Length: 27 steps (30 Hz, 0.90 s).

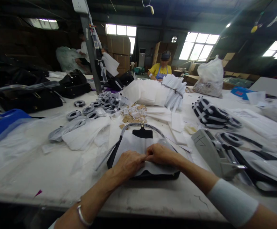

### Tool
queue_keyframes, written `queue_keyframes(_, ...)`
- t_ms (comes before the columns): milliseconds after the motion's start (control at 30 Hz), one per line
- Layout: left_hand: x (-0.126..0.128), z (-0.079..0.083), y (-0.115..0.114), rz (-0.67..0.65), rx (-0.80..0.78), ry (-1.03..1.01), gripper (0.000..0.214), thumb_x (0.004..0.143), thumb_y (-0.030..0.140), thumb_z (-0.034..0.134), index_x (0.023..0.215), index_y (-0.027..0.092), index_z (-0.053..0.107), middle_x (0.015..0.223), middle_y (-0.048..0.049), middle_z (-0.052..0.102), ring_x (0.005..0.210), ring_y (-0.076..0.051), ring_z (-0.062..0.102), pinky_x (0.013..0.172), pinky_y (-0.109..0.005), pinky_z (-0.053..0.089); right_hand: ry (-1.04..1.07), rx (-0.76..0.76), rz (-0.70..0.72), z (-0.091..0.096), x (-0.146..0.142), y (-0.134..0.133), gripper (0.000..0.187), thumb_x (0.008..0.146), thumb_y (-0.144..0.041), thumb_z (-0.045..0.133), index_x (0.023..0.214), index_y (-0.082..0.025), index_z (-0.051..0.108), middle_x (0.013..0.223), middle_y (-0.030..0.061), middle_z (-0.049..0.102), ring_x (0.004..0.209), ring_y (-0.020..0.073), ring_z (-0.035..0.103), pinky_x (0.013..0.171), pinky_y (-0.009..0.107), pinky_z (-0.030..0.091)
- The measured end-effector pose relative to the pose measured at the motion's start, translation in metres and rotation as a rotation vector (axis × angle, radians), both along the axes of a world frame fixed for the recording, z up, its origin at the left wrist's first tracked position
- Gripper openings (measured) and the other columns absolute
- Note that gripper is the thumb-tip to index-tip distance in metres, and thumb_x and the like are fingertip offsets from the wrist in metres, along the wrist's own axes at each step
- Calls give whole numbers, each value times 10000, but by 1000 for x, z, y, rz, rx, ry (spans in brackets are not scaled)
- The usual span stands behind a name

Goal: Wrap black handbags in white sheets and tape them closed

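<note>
A black handbag (143, 152) lies flat on the white table (57, 168) in front of me, covered with a sheet of white wrapping paper (138, 143). Its handle (142, 125) arches away from me, with a black tag at its base. My left hand (129, 163) and my right hand (161, 154) rest side by side on the paper. The fingertips of both pinch the sheet where they meet, near the bag's middle. A bracelet circles my left wrist and a white sleeve covers my right forearm.
Rolled straps (90, 109) and clear plastic bags (16, 140) lie to the left, black bags (31, 95) behind them. A stack of white paper (152, 92), brown tags (133, 113), bundled black straps (210, 113) and a grey tool (210, 152) lie ahead and right. A person in yellow (161, 68) works across the table.
</note>
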<state>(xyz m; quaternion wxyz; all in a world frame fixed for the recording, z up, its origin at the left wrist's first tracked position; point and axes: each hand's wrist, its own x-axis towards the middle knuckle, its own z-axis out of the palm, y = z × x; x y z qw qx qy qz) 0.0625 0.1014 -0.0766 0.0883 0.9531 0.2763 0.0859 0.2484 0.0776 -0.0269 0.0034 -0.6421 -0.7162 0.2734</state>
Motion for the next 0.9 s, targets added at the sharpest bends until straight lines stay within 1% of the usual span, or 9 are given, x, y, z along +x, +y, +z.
queue_keyframes(167,-4,3,1,-42,-48,-1,101,923,291,580,880,232,650,876,-5,722,846,-189,678,763,-272,492,-2,360,-61,-40,-1,-26,116,889,-223,573,855,-211,683,878,25,702,836,176,632,722,261,417)
queue_keyframes(300,-3,15,1,-45,-76,40,128,909,339,595,863,232,648,849,-3,716,823,-210,680,736,-292,495,101,557,-7,-51,-2,-35,163,945,-238,529,969,-201,685,963,61,684,940,197,609,870,310,435)
queue_keyframes(400,-6,19,6,-57,-24,42,185,873,389,646,922,210,639,923,-34,709,896,-233,671,824,-335,499,137,647,101,-55,-1,-36,224,942,-272,543,1117,-215,670,1160,91,667,1105,236,576,1033,408,381)
queue_keyframes(467,-10,14,11,-31,22,15,314,851,454,666,1021,192,629,1049,-74,700,998,-253,653,921,-378,480,122,622,136,-56,0,-34,334,942,-317,548,1249,-209,621,1336,104,597,1265,265,497,1136,474,280)
queue_keyframes(533,-15,3,14,5,68,-3,488,842,528,651,1171,172,589,1218,-124,656,1130,-274,613,1010,-415,441,95,526,151,-56,0,-30,481,952,-394,531,1383,-181,522,1464,112,491,1387,282,377,1184,512,192)
queue_keyframes(667,-21,-15,18,41,94,57,706,873,616,545,1377,127,467,1433,-188,497,1332,-315,467,1113,-460,349,57,331,172,-52,-1,-22,628,971,-494,455,1494,-157,369,1564,110,319,1462,294,234,1197,542,142)
queue_keyframes(733,-20,-10,21,35,30,133,727,903,622,480,1416,109,425,1474,-195,443,1374,-319,411,1133,-467,319,37,282,168,-49,-2,-20,652,971,-499,443,1513,-155,329,1580,109,269,1472,302,196,1198,548,126)
queue_keyframes(800,-13,6,26,-2,-51,227,744,904,615,478,1429,92,406,1485,-201,424,1378,-318,403,1127,-444,327,24,256,165,-48,-3,-19,660,975,-498,426,1523,-152,304,1587,108,244,1476,307,171,1200,547,116)
queue_keyframes(900,6,32,38,-45,-133,324,614,870,588,552,1273,125,575,1289,-157,628,1182,-286,593,987,-345,452,42,264,152,-48,-5,-21,644,979,-518,403,1517,-172,327,1585,104,252,1478,307,160,1201,546,95)
